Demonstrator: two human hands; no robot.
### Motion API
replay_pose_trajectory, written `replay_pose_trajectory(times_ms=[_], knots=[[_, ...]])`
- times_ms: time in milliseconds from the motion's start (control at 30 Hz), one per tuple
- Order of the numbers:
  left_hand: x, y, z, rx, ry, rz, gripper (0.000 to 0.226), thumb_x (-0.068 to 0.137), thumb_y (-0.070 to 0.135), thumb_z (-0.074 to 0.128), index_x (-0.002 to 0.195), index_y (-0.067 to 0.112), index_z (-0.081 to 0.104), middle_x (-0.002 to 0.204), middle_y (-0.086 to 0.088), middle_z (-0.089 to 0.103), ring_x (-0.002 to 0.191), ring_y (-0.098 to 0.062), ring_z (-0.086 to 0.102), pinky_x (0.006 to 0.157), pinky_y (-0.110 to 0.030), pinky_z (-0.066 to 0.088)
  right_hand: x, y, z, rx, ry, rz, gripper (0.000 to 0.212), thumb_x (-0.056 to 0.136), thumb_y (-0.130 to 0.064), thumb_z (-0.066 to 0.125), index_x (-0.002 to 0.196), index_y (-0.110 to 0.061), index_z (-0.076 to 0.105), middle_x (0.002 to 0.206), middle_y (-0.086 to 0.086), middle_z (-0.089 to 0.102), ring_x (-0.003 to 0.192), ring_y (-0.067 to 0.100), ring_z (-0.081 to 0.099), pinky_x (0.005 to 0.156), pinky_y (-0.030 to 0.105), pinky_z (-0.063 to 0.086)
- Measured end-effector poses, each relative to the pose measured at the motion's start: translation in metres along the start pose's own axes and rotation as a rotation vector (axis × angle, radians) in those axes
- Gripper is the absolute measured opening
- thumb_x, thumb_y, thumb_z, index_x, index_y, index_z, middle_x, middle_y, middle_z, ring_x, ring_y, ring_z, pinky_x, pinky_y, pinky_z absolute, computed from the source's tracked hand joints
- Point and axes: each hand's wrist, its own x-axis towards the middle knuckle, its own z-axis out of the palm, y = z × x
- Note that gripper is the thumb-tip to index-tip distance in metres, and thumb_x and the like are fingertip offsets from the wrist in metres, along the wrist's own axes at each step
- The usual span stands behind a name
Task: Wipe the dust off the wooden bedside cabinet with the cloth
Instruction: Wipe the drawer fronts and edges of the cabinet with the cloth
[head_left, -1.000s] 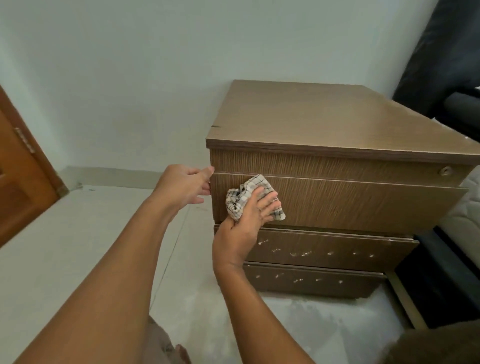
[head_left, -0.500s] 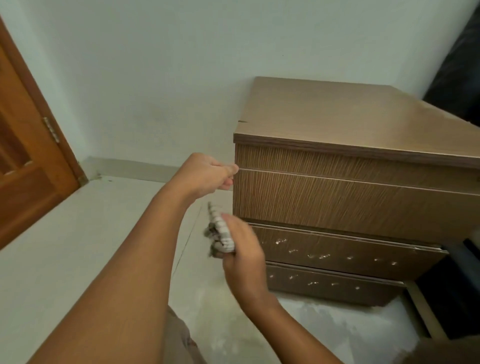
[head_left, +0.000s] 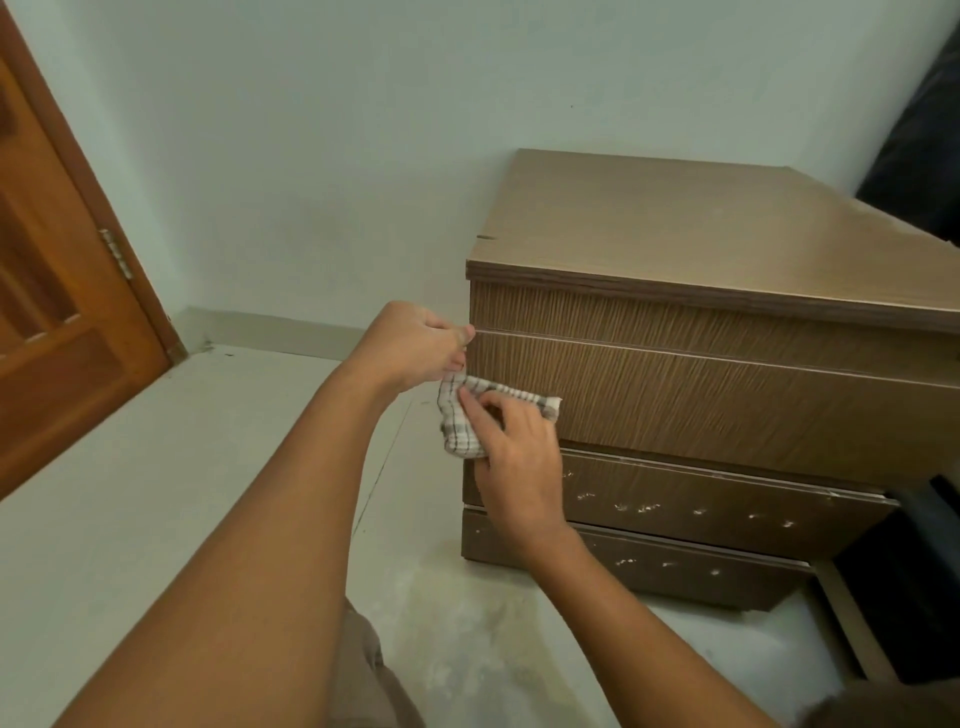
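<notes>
The wooden bedside cabinet (head_left: 701, 395) stands against the wall at the right, with three drawer fronts facing me. A checked white cloth (head_left: 467, 415) lies bunched against the left end of the top drawer front. My right hand (head_left: 519, 457) holds the cloth there, its fingers curled over it. My left hand (head_left: 415, 348) grips the cabinet's front left corner at the top drawer's edge, its fingers curled round the corner and partly hidden behind it.
A wooden door (head_left: 57, 312) stands at the far left. Pale floor tiles (head_left: 156, 493) stretch in front of the cabinet. A dark bed frame (head_left: 914, 571) and dark headboard (head_left: 924, 145) sit at the right edge. My knee shows at the bottom.
My right hand dropped away from the drawer front with the cloth, then came back up to the drawer's left end. The view shifted left. My left hand stayed on the corner.
</notes>
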Motion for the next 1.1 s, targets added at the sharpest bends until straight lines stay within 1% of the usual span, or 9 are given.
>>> replay_pose_trajectory(times_ms=[167,267,367,467,600,667,767,967,1100], knots=[[-0.005,-0.004,0.005,0.011,0.016,0.000,0.022,0.094,0.028,0.060,0.103,0.011,0.070,0.088,-0.003,0.072,0.083,-0.012,0.072,0.089,-0.036,0.056,-0.038,0.006,-0.010,0.277,-0.392,0.213,0.052,0.085,-0.009,0.057,0.133,-0.032,0.055,0.120,-0.009,0.055,0.108,0.014,0.051,0.078,0.027,0.047],[-0.008,-0.004,0.013,0.046,0.054,-0.009,0.015,0.094,0.027,0.059,0.084,0.019,0.066,0.089,-0.006,0.072,0.088,-0.019,0.070,0.091,-0.038,0.054,-0.049,0.013,-0.038,0.870,-0.366,0.550,0.040,0.096,-0.009,0.052,0.128,-0.033,0.057,0.123,-0.014,0.062,0.117,0.003,0.056,0.098,0.027,0.046],[-0.014,-0.008,0.030,0.137,0.091,-0.034,0.016,0.092,0.017,0.054,0.080,0.012,0.062,0.089,-0.015,0.067,0.086,-0.028,0.066,0.076,-0.032,0.050,-0.053,0.020,-0.062,1.215,-0.355,1.029,0.025,0.099,-0.018,0.052,0.121,-0.021,0.063,0.116,0.001,0.071,0.111,0.019,0.066,0.100,0.048,0.049],[-0.016,-0.020,0.048,0.155,0.058,-0.127,0.024,0.086,0.011,0.050,0.100,0.003,0.067,0.097,-0.014,0.065,0.091,-0.029,0.061,0.070,-0.033,0.044,-0.059,0.031,-0.080,1.546,-0.254,1.405,0.029,0.100,-0.021,0.049,0.124,-0.008,0.061,0.114,0.015,0.071,0.108,0.031,0.067,0.100,0.055,0.047],[-0.021,-0.037,0.076,0.104,0.052,-0.250,0.036,0.090,0.010,0.047,0.123,0.005,0.061,0.122,-0.014,0.063,0.109,-0.032,0.058,0.080,-0.032,0.042,-0.062,0.041,-0.100,1.722,-0.189,1.559,0.034,0.100,-0.022,0.049,0.124,-0.002,0.061,0.115,0.021,0.069,0.104,0.032,0.069,0.082,0.045,0.057],[-0.026,-0.046,0.091,0.048,0.085,-0.296,0.039,0.093,0.011,0.045,0.130,0.005,0.055,0.130,-0.013,0.059,0.116,-0.033,0.055,0.082,-0.031,0.040,-0.064,0.048,-0.106,1.686,-0.125,1.546,0.032,0.099,-0.019,0.051,0.124,-0.002,0.061,0.115,0.021,0.069,0.103,0.033,0.069,0.080,0.046,0.058],[-0.034,-0.062,0.112,-0.011,0.163,-0.329,0.037,0.096,0.015,0.043,0.131,0.007,0.053,0.130,-0.013,0.059,0.111,-0.033,0.056,0.088,-0.034,0.045,-0.068,0.062,-0.115,1.485,-0.042,1.449,0.028,0.097,-0.016,0.055,0.123,-0.006,0.061,0.114,0.015,0.071,0.108,0.029,0.067,0.099,0.052,0.049],[-0.035,-0.077,0.137,-0.239,0.335,-0.399,0.043,0.098,0.038,0.050,0.131,0.011,0.048,0.130,-0.012,0.056,0.119,-0.033,0.052,0.096,-0.038,0.040,-0.080,0.098,-0.161,0.710,0.198,1.132,0.023,0.097,-0.016,0.056,0.118,-0.023,0.062,0.102,-0.013,0.068,0.098,0.003,0.064,0.077,0.014,0.050],[-0.025,-0.081,0.139,-0.374,0.326,-0.469,0.050,0.094,0.033,0.058,0.138,0.017,0.039,0.139,-0.012,0.049,0.125,-0.031,0.048,0.098,-0.037,0.037,-0.106,0.141,-0.195,0.189,0.225,1.020,0.043,0.090,-0.004,0.052,0.127,-0.027,0.055,0.109,-0.011,0.062,0.099,0.009,0.057,0.081,0.029,0.045]])
